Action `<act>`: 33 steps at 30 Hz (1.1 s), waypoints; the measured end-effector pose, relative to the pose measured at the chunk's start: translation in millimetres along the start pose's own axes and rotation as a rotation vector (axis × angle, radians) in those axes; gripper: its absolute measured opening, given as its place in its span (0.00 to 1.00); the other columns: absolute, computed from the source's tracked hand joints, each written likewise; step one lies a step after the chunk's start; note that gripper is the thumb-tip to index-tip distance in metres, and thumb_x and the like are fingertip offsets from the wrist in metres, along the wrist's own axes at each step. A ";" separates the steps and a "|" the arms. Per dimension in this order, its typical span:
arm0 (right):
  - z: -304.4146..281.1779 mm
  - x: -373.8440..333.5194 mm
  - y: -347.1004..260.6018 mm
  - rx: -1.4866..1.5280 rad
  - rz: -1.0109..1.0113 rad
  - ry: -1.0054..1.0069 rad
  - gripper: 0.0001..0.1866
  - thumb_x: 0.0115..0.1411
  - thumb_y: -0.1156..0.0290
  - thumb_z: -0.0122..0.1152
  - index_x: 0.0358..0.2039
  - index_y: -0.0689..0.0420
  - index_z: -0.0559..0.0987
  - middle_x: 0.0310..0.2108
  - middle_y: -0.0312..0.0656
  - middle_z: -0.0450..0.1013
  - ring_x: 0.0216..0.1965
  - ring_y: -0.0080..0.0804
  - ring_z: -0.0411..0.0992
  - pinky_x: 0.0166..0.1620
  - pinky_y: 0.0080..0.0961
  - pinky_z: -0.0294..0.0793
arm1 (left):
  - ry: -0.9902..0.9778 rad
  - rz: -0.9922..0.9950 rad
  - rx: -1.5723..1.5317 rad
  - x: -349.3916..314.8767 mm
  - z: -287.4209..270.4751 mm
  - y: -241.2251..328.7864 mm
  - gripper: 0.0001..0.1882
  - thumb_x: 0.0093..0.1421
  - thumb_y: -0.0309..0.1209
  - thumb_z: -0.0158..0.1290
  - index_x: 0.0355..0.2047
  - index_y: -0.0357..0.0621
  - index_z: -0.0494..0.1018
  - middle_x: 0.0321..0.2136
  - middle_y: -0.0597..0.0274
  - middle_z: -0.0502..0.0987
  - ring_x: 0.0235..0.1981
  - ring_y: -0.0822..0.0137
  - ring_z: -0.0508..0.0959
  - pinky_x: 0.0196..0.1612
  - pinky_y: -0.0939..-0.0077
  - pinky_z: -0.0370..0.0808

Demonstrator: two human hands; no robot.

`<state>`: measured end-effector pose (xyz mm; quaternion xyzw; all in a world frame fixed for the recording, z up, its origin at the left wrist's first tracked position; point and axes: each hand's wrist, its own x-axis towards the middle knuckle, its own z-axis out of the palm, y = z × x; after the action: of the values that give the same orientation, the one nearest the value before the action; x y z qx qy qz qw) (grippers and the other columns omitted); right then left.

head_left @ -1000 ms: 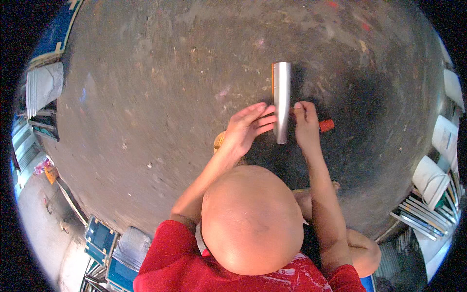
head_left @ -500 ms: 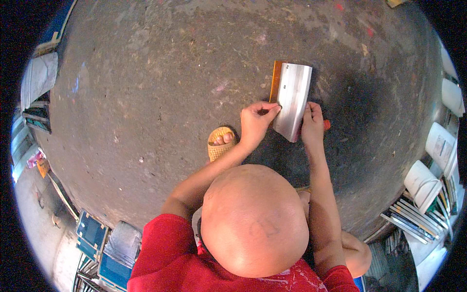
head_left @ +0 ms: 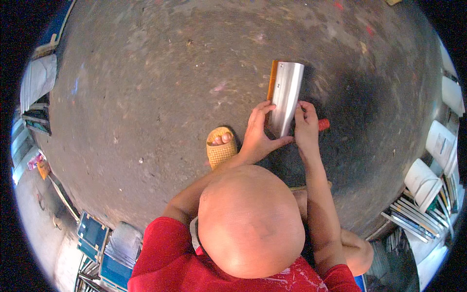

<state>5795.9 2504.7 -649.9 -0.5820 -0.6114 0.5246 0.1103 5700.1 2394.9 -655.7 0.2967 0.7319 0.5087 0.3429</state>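
A squeegee (head_left: pixel 286 97) with a ribbed aluminium holder and an amber blade (head_left: pixel 272 80) along its left edge is held above the dark floor. Small screw heads show on the holder's face. My left hand (head_left: pixel 260 134) wraps its near part, fingertips on the blade side and thumb across the near end. At the right edge my right hand (head_left: pixel 306 127) closes its bent fingers against the holder. A short red cylinder (head_left: pixel 324 125) sticks out beside my right hand; whether the hand holds it or it lies on the floor, I cannot tell.
My foot in a yellow woven slipper (head_left: pixel 221 148) is left of my left hand. Blue-meshed frames (head_left: pixel 92 233) stand at the lower left. White containers (head_left: pixel 422 182) and stacked frames (head_left: pixel 413 216) line the right side. Stained concrete floor (head_left: pixel 155 97) spreads all around.
My left hand has gone from a pinch on the left edge to a wider hold around the near end. The squeegee has shifted slightly left and turned about its length.
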 end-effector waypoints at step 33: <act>-42.6 -21.8 -103.0 -0.214 -0.708 0.048 0.08 0.49 0.75 0.69 0.32 0.57 0.83 0.28 0.38 0.75 0.29 0.30 0.74 0.33 0.22 0.72 | -0.327 -0.533 -0.937 30.7 -60.8 85.6 0.20 0.50 0.19 0.55 0.46 0.31 0.72 0.41 0.56 0.78 0.43 0.65 0.78 0.51 0.69 0.73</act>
<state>5772.8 2532.1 -542.2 -0.3548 -0.8235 0.3734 0.2376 5640.5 2412.2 -565.7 -0.0073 0.4145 0.6226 0.6637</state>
